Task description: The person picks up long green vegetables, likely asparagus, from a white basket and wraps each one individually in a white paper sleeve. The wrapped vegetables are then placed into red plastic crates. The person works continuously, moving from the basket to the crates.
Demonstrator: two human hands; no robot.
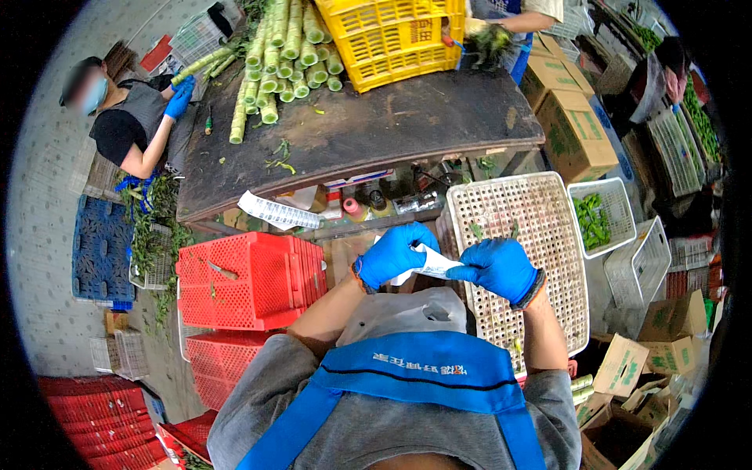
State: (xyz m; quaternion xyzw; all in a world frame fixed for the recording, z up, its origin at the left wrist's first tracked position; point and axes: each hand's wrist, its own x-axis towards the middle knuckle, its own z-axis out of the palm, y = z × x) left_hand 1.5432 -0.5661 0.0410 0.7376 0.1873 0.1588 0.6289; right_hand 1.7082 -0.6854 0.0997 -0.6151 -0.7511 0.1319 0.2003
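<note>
A small white printed label strip (436, 264) is pinched between my two hands, in front of my blue apron (423, 361). My left hand (392, 255), in a blue glove, grips its left end, where the paper is folded. The thumb and fingers of my right hand (496, 271), also gloved, pinch its right end. A translucent plastic bag (405, 317) sits just below, against my chest. Another printed sheet of labels (279, 211) hangs over the near edge of the dark table (376, 126). The lower part of the strip I hold is partly hidden by my left hand.
Cut green stalks (288, 59) are piled on the table beside a yellow crate (393, 38). Stacked red crates (235, 282) stand left; an upturned white perforated crate (529, 264) stands right. A knife (222, 269) lies on the red crates. Co-workers stand left and beyond the table.
</note>
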